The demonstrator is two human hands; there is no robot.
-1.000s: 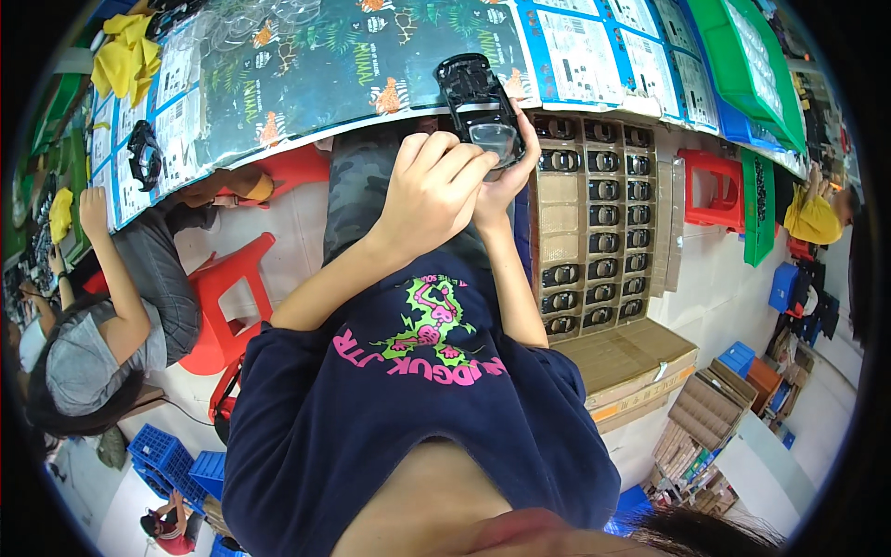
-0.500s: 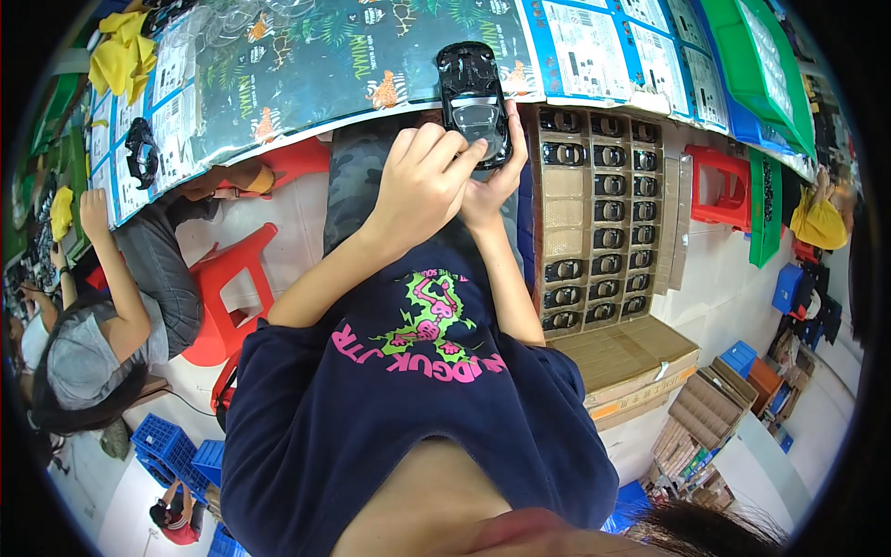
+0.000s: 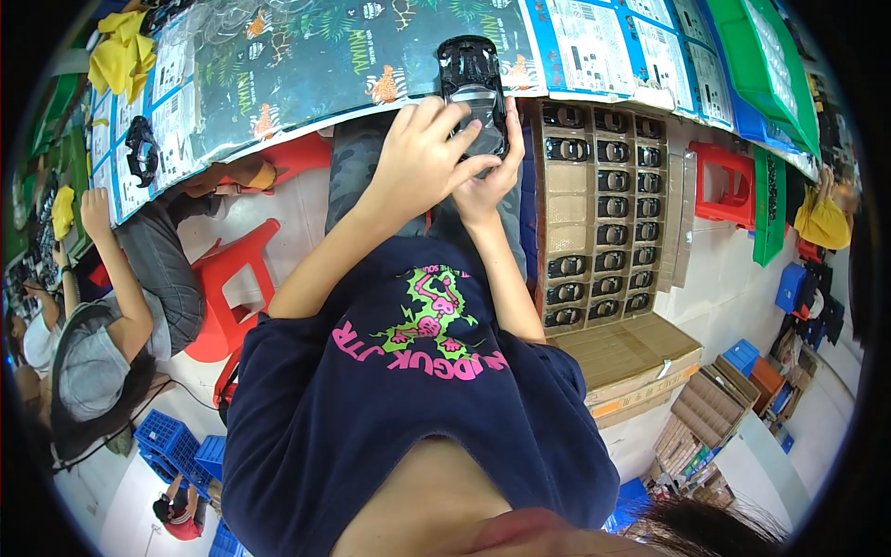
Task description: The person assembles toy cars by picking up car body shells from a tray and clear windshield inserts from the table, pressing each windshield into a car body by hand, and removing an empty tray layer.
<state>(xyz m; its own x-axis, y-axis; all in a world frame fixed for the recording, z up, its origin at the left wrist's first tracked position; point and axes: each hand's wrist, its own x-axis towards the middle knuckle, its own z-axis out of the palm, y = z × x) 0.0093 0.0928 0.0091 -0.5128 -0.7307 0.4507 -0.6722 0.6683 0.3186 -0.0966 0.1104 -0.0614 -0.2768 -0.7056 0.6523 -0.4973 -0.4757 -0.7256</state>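
A glossy black toy car body (image 3: 471,63) with a clear plastic window piece (image 3: 479,117) in it lies across my hands at the table's near edge. My right hand (image 3: 490,188) holds it from below and along its right side, fingers pointing up beside it. From the left, my left hand (image 3: 415,158) reaches over, closed on the car's left edge. Its fingers are bent, with a fingertip on the clear piece and the thumb stretched across the near end. The fingers partly cover the left side of the car and the window.
A divided cardboard box (image 3: 568,209) with several black car bodies stands to the right, above a closed carton (image 3: 624,357). A green bin (image 3: 756,74) sits at the table's far right. Another black part (image 3: 141,151) lies on the left. A co-worker (image 3: 97,357) sits near a red stool (image 3: 227,297).
My left fingers have spread and shifted from a pinched press on the clear piece toward the car's left edge. The thumb has moved lower. The car body has moved slightly away from me.
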